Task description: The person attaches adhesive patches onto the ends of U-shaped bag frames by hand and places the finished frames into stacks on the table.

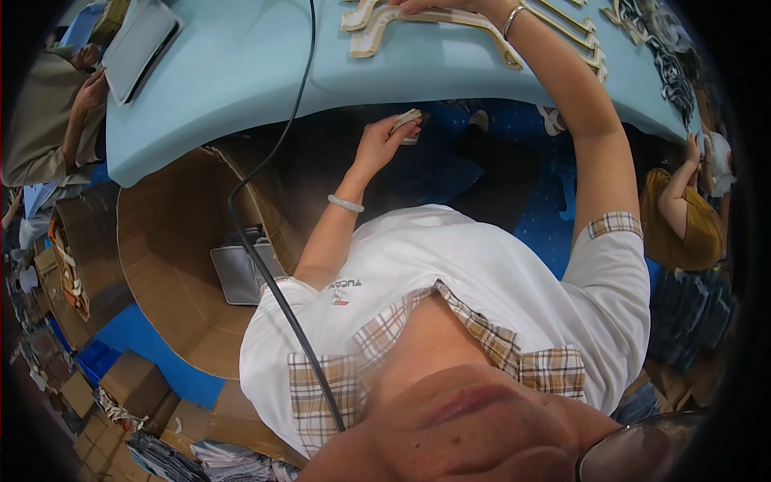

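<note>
My left hand (pixel 384 141), with a pale bangle on the wrist, is below the table's front edge and pinches a small stack of beige flat pieces (pixel 407 122). My right hand (pixel 438 6), with a metal bracelet at the wrist, reaches across the light blue table (pixel 241 72) and rests on long beige cut-out strips (pixel 434 22). The frame's top edge cuts off most of that hand, so its grip is hidden. More beige strips (pixel 580 36) lie to the right of my forearm.
A black cable (pixel 265 161) runs from my chest over the table. A grey flat tray (pixel 138 44) lies at the table's far left. Black-and-white patterned pieces (pixel 666 48) sit at the right. An open cardboard box (pixel 173 265) stands at my left. Other people work at both sides.
</note>
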The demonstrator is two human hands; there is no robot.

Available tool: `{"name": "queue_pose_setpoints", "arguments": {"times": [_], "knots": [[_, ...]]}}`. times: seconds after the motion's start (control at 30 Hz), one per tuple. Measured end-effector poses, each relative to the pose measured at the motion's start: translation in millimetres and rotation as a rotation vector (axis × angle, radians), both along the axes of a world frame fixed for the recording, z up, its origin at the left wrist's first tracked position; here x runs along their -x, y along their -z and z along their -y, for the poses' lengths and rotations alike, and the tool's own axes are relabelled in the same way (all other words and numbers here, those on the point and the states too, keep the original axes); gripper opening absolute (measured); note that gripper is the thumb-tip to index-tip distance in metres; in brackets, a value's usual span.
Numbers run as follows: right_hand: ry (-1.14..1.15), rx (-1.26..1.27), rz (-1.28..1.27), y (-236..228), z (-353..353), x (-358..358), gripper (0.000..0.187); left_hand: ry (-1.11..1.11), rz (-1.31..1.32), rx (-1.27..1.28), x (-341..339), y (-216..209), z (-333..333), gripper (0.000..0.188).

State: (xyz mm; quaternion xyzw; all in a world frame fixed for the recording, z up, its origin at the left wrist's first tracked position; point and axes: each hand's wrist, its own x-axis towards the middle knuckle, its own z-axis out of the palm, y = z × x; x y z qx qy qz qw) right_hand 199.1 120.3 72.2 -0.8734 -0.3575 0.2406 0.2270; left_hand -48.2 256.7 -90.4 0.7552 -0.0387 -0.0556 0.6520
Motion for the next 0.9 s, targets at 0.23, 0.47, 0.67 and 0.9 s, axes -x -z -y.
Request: {"name": "queue_pose_setpoints", "arguments": {"times": [0.23,0.47,0.67,0.9], "knots": [[0.092,0.006,0.154,12,-6,11,0.031,0.011,0.010,-0.028,-2,2,3,0.026],[0.223,-0.457,0.139,-33,39,86,0.022,0.033,-0.121,0.313,-10,-22,11,0.030],[0.285,-0.463,0.047,21,91,165,0.026,0.115,-0.148,0.379,-11,-59,28,0.032],[0.546,-0.782,-0.077,37,116,213,0.025,0.295,-0.095,0.301,-13,-84,68,0.027]]}}
